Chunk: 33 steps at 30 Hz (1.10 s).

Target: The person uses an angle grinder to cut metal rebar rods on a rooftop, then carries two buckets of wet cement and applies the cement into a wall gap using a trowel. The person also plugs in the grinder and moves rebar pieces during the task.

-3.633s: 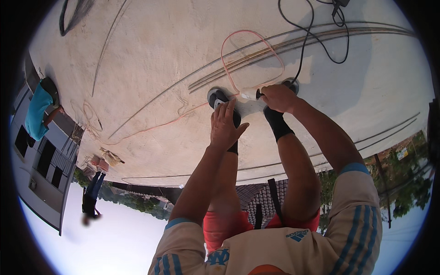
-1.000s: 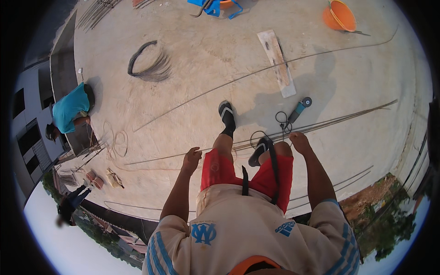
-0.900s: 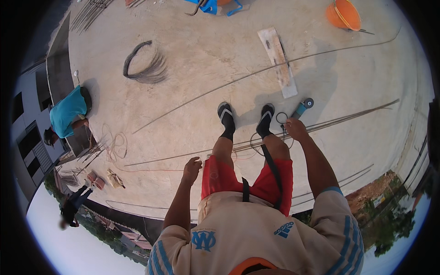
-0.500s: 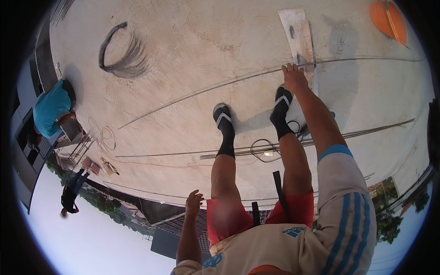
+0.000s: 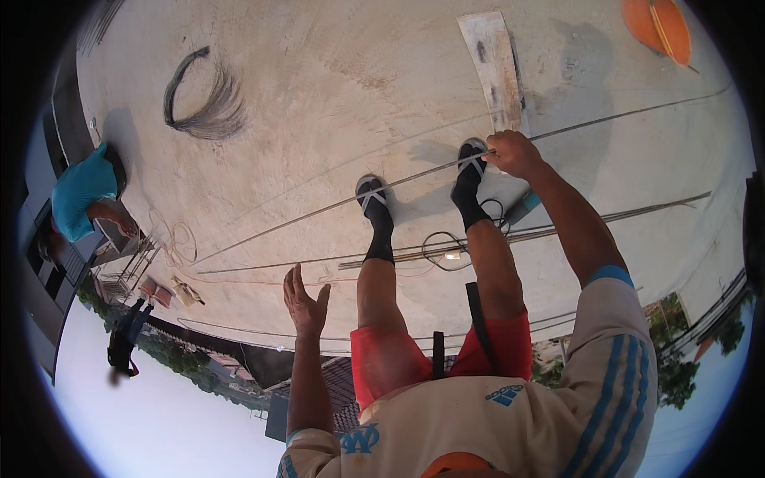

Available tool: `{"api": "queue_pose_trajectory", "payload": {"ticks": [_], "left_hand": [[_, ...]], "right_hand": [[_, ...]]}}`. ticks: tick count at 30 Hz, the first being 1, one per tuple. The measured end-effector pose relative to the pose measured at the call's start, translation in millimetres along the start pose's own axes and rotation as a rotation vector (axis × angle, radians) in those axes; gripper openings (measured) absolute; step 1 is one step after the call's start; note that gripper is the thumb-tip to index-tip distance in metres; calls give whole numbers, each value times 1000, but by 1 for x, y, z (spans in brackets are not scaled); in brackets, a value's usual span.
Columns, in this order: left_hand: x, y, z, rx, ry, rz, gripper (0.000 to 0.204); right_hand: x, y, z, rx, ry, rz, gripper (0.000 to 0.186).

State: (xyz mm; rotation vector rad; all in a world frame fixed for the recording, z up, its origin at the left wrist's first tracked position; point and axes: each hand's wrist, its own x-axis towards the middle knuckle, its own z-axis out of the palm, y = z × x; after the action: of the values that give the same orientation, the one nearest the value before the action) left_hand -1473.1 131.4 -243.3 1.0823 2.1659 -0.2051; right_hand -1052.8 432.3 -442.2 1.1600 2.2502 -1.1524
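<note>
My right hand (image 5: 511,154) grips a long thin steel rod (image 5: 398,178), which stretches diagonally above my sandalled feet. My left hand (image 5: 305,301) is raised with its fingers spread, holding nothing, left of my leg. A stained narrow board (image 5: 486,60) lies just beyond the right hand. More long rods (image 5: 637,209) lie on the concrete floor (image 5: 358,80) by my shins, along with a looped black cord (image 5: 425,245). A teal angle grinder (image 5: 522,206) is partly hidden by my right forearm.
A wire bundle (image 5: 187,123) lies ahead-left, an orange bucket (image 5: 653,28) far right. A worker in turquoise (image 5: 84,191) crouches at the left. Another person (image 5: 125,342) stands farther back, near cloth-like items (image 5: 185,291) and loose cables (image 5: 175,243). The roof edge curves behind me.
My right hand has reached down, taken hold of the long rod and lifted it off the floor toward me. My left hand has risen forward, fingers spreading. My feet have stepped farther forward.
</note>
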Motion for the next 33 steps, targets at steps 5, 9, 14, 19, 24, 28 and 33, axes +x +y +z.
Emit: {"api": "queue_pose_trajectory", "payload": {"ticks": [5, 9, 14, 19, 24, 28, 33], "left_hand": [[-4, 68, -93, 351, -15, 239, 67], [-54, 91, -162, 261, -27, 134, 34], [-142, 136, -264, 143, 108, 254, 48], [-200, 158, -314, -103, 78, 194, 53], [-222, 174, -319, -347, 40, 203, 52], [-237, 196, -315, -556, -36, 228, 52], [-249, 217, -286, -741, -78, 280, 51]], "right_hand": [[-113, -60, -99, 4, 103, 37, 22], [-189, -96, -166, 0, 348, -29, 16], [-281, -142, -265, 113, 531, -97, 14], [-341, -184, -359, 55, 675, -142, 14], [-392, -210, -425, -18, 647, -80, 14], [-421, -218, -463, 8, 656, -26, 13], [-447, -228, -497, -68, 752, -39, 18]]}}
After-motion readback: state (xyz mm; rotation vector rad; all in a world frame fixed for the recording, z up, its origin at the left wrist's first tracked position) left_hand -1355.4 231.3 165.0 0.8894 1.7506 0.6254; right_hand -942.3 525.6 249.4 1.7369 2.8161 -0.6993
